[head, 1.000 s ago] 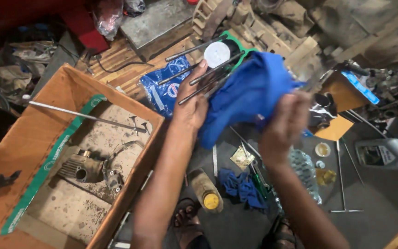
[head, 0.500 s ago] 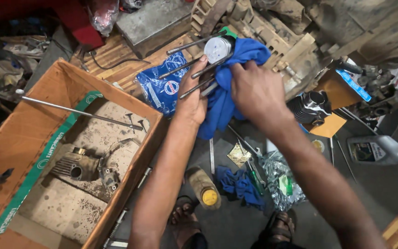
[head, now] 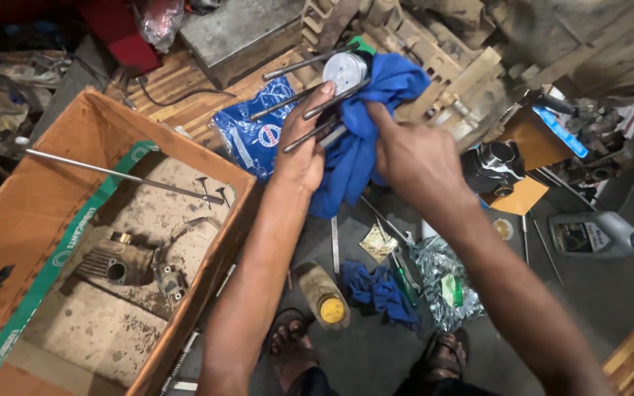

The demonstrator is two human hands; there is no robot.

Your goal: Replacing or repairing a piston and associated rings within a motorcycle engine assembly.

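My left hand grips a bundle of long metal rods that fan out up and to the left. My right hand presses a blue cloth against the rods, the cloth draped between both hands. A round white-faced disc with a green edge sits just behind the rods' upper ends.
An open cardboard box at left holds a finned engine part, a long rod and small valves. On the floor lie a blue plastic bag, a small yellow-capped bottle, another blue rag, crumpled foil, an oil bottle and an engine cylinder. My sandalled feet show below.
My right hand moved from the cloth's lower right edge up onto the rods, bunching the blue cloth around them. The left hand kept its grip on the rods.
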